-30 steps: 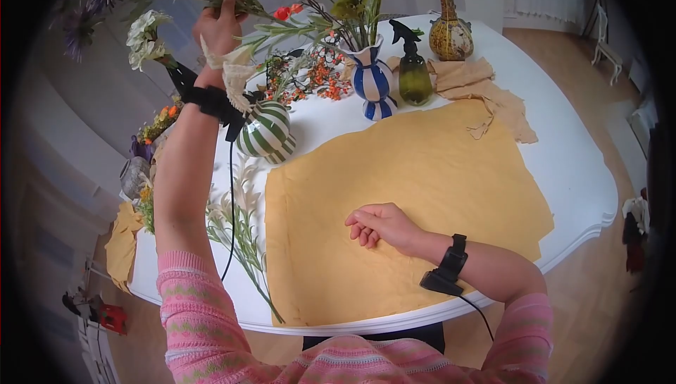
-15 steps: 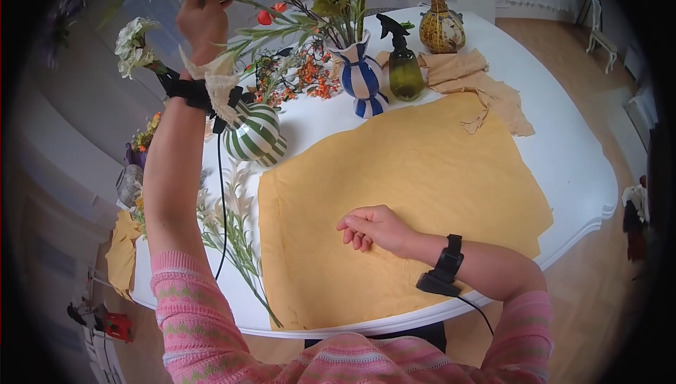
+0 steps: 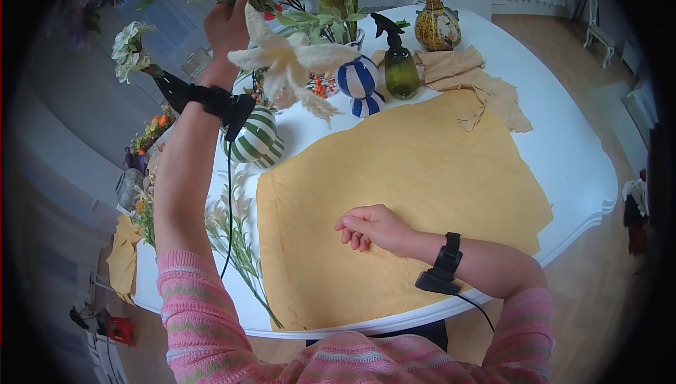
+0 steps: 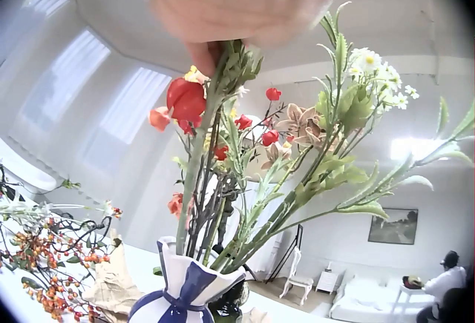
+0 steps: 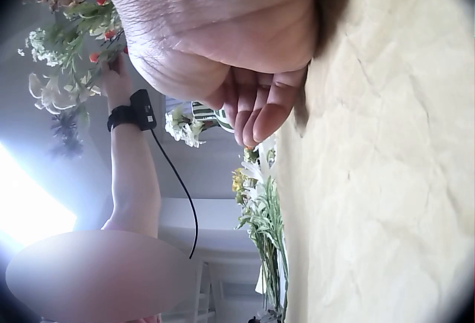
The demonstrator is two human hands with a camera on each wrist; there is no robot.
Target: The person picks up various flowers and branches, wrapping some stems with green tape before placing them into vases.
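High over the table, my left hand (image 3: 227,28) grips a leafy green flower stem (image 4: 194,163), which in the left wrist view runs down into the blue-and-white striped vase (image 4: 182,293). Red flowers, white daisies and other leafy stems also stand in this vase. A large cream star-shaped flower (image 3: 282,63) hangs beside my left wrist, in front of a green-and-white striped vase (image 3: 255,137). My right hand (image 3: 377,227) lies on a sheet of yellow-brown paper (image 3: 408,172), fingers loosely curled and holding nothing.
A green spray bottle (image 3: 401,74), an ornate vase (image 3: 438,28) and crumpled tan wrap (image 3: 458,70) stand at the back. Cream flowers on green stems (image 3: 243,257) lie left of the paper. Cables trail from both wrists.
My left hand moves slightly left, then back right, still gripping the stem. The cream flower swings right and turns to face the head camera. My right hand stays in place.
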